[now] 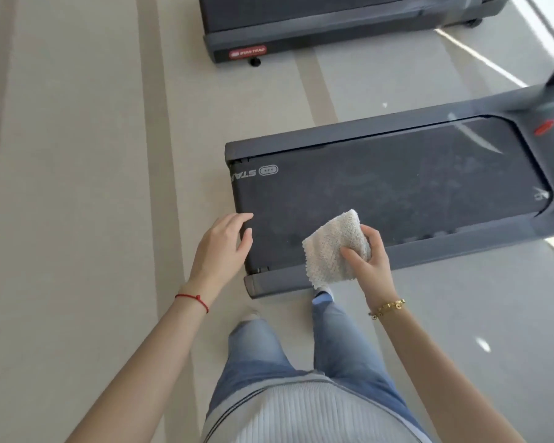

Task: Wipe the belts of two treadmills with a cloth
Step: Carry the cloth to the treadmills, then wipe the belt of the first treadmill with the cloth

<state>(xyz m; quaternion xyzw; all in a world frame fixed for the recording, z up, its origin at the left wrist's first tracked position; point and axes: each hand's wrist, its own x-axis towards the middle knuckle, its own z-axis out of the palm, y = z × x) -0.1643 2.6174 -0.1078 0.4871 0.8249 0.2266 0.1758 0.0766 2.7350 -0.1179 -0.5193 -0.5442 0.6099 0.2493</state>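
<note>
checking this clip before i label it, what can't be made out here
- Far treadmill, head view: cut off by the top edge.
- Near treadmill: console end blurred, cut by the right edge.
- Cloth in right hand: touching the belt or not, unclear.
- Left hand: same doubt.

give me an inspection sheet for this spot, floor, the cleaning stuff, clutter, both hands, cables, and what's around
Surface: pale beige floor with darker stripes, sunlit patches at right.
Job's things: near dark grey treadmill with a dusty, smeared black belt; second dark grey treadmill with red logo badge further off; white terry cloth held above the near belt's edge.
Clutter: nothing seen.
Hands: left hand open, fingers relaxed over the belt's rear corner, contact unclear; right hand has its grip pinched on the cloth.
Cables: nothing seen.
Surroundings: the person's blue jeans and white ribbed top; red string bracelet on left wrist, gold bracelet on right.
</note>
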